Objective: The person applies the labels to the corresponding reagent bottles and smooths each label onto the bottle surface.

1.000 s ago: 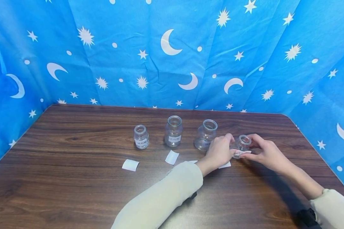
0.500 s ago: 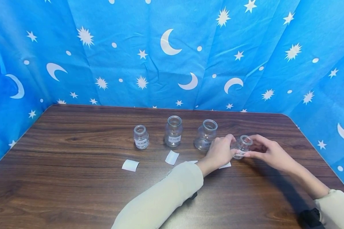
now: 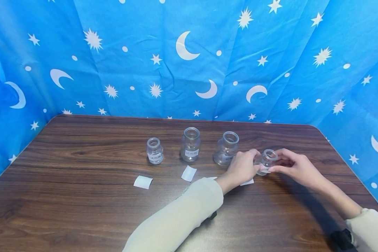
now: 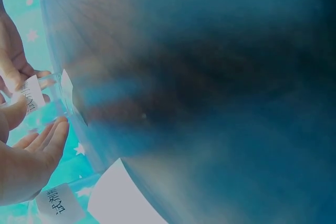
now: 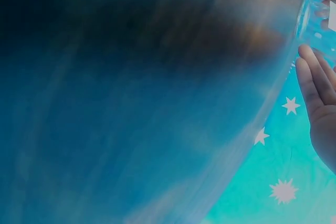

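Observation:
At the table's right side, a small clear glass jar (image 3: 266,160) stands upright between my two hands. My left hand (image 3: 242,166) holds it from the left, and my right hand (image 3: 297,168) from the right, thumb in front and fingers behind. A white label (image 3: 264,169) lies across the jar's front under my thumbs. In the left wrist view dark handwriting shows on this label (image 4: 33,94). Only the edge of the right wrist view catches my right hand (image 5: 323,103). Part of the jar's left side is hidden by my left hand.
Three more glass jars with written labels stand in a row: a small one (image 3: 155,155), a taller one (image 3: 190,143) and a rounder one (image 3: 224,150). White paper pieces (image 3: 189,173) (image 3: 143,182) lie before them, some partly hidden by my left arm.
My right hand has shifted slightly right and the jar has turned or slid a little with it. The label's right end, which stuck out earlier, now lies closer to the glass under the thumb.

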Motion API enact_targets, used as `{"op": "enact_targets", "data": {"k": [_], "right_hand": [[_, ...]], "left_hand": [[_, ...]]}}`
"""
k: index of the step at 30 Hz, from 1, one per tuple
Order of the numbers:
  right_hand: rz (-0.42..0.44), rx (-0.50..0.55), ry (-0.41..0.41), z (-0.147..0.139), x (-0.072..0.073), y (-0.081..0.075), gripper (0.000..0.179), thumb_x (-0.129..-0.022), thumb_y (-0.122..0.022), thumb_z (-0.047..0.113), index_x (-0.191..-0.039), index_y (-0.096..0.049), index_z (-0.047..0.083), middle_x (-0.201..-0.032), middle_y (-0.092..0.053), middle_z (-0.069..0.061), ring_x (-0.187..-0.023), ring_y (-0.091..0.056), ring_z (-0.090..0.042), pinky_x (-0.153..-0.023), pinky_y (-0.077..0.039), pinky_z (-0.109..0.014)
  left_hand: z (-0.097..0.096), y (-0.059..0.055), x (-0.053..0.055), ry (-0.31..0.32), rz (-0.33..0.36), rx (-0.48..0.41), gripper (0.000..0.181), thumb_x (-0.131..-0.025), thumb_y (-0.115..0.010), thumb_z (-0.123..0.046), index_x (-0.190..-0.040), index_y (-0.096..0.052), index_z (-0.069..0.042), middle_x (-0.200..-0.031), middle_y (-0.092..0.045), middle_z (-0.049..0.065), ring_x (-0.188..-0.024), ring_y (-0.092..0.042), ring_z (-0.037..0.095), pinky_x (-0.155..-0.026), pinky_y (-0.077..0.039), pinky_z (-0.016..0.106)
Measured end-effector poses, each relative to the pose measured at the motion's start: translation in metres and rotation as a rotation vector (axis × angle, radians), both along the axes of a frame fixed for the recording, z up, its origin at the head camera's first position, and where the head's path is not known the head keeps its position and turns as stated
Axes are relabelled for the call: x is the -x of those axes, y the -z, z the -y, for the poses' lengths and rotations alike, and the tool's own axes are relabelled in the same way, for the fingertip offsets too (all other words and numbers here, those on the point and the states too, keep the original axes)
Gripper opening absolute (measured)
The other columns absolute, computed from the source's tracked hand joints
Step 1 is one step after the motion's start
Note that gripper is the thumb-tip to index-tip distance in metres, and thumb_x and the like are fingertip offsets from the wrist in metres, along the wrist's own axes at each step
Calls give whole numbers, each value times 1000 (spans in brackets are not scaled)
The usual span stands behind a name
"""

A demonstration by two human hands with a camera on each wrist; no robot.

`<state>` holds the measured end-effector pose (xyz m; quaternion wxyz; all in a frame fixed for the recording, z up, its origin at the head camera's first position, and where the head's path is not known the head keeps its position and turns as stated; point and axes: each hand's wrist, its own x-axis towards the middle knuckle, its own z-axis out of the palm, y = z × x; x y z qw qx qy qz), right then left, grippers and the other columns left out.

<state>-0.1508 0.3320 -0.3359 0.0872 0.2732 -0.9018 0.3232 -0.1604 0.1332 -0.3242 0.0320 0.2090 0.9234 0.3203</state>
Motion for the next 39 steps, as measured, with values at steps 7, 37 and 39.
{"op": "enact_targets", "data": {"k": [7, 37, 39], "right_hand": [[-105, -36, 4, 0, 1, 2, 37, -66, -76, -4, -99, -60, 5, -78, -66, -3, -69, -61, 1, -58, -46, -12], [-263, -112, -69, 7, 4, 4, 44, -57, -78, -5, -94, -57, 4, -72, -66, -1, -69, -62, -3, -61, -47, -12], [-245, -97, -83, 6, 3, 3, 41, -59, -77, -7, -93, -58, 5, -73, -66, 0, -70, -61, -2, -61, -46, -11]], "left_hand": [[1, 0, 1, 7, 23, -13, 34, -83, -66, -32, -115, -59, -20, -83, -62, -10, -68, -50, 1, -62, -38, 16], [1, 1, 1, -4, -8, -9, 32, -83, -66, -33, -109, -58, -17, -63, -47, -10, -58, -45, 5, -54, -34, 16], [2, 1, 1, -2, -9, -8, 31, -82, -67, -33, -107, -58, -17, -63, -47, -9, -58, -46, 5, -54, -34, 16]]}}
